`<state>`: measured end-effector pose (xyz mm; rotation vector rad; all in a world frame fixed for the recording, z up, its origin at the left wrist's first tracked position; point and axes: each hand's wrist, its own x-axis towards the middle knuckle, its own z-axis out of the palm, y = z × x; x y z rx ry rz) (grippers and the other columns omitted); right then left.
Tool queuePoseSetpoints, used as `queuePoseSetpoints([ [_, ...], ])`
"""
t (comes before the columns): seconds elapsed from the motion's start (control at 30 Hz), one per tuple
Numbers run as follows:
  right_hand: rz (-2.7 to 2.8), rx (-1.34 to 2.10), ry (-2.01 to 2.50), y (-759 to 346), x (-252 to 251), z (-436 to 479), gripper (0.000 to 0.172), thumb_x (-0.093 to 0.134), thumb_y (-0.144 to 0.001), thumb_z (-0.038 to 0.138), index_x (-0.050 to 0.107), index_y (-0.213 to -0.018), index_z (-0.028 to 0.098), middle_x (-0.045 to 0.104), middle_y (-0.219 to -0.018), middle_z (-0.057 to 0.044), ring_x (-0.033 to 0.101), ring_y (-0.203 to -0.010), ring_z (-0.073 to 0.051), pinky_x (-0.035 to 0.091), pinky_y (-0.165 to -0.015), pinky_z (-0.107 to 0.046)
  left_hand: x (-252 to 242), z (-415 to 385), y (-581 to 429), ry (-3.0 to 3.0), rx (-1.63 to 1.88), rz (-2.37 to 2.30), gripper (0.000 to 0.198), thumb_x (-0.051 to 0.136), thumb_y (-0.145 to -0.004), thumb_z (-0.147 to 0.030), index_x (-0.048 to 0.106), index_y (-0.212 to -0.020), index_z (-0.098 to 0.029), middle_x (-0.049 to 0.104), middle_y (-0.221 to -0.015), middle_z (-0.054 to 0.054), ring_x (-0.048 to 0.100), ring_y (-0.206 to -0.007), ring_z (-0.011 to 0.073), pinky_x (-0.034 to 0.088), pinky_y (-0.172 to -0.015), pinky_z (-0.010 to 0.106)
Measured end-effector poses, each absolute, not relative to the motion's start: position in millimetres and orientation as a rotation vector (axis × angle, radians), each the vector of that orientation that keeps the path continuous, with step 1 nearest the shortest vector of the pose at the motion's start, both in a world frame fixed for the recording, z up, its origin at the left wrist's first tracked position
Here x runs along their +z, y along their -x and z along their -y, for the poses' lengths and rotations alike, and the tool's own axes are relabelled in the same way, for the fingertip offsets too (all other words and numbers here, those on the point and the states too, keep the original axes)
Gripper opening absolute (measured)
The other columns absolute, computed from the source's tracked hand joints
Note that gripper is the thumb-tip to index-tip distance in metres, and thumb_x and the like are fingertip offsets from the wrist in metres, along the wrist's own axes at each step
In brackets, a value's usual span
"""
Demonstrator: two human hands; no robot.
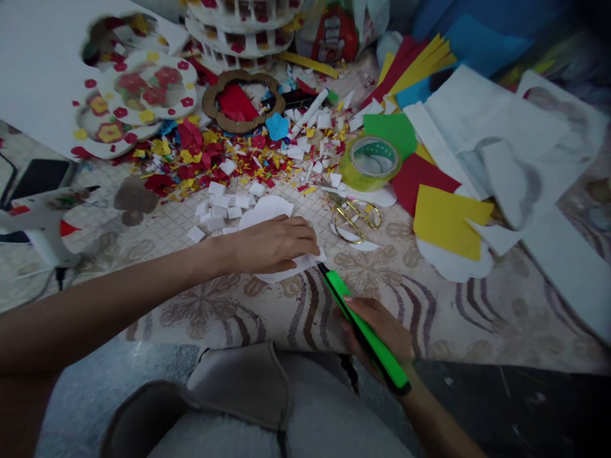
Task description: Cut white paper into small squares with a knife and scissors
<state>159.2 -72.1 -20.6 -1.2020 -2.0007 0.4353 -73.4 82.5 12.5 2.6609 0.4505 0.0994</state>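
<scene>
My left hand point(274, 245) is closed over a white scalloped piece point(267, 210) that looks like paper or foam board. Its fingers press together near the piece's right edge and hide much of it. In my right hand point(382, 324) is a green and black utility knife point(365, 337). The knife's tip end touches or nearly touches the right corner of the white piece, just beyond my left fingertips. Several small white blocks point(219, 210) lie behind my left hand. Gold-handled scissors point(356, 219) rest to the right of it.
Clear tape point(371, 162) sits behind the scissors. Red, yellow and white scraps point(205, 152) cover the middle. A glue gun point(42, 222) stands at left, decorated plates point(143, 89) and a tiered white structure point(238, 28) at the back. Coloured sheets point(451, 219) lie at right.
</scene>
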Motion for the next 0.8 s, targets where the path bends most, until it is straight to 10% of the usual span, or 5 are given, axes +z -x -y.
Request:
queuePoseSetpoints([
  [0.8,2.150,0.397,1.343,-149,-37,77,0.050,0.053,-0.090,0.019,0.047,-0.138,0.032,0.071,-0.099,-0.002,0.071,-0.079,-0.019,0.058,-0.063,-0.026,7,-87,78,-2.590,0.125,-0.405,0.029,0.060,-0.086,-0.014,0.059,-0.113,-0.022,0.059,-0.115,0.008,0.052,-0.111,0.0230,0.041,-0.094,0.034],
])
